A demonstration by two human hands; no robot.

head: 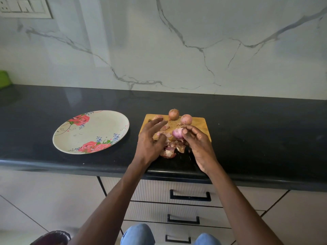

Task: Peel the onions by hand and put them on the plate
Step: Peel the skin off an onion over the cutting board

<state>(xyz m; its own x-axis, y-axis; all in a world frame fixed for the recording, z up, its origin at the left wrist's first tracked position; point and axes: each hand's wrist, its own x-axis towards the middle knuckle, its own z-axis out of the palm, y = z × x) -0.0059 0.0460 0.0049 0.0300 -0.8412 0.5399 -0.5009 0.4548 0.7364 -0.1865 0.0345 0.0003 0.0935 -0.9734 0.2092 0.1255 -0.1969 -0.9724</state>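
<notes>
I see the right hand [198,144] pinching a half-peeled purple onion [177,133] over the wooden cutting board [200,126], centre-right on the black counter [265,138]. Left hand [152,138] just beside it, fingers spread, holding nothing. Two unpeeled brown onions [173,114] at board's far edge. Loose papery skins [170,149] on near edge. Floral plate [92,131] to the left, no onions on it.
</notes>
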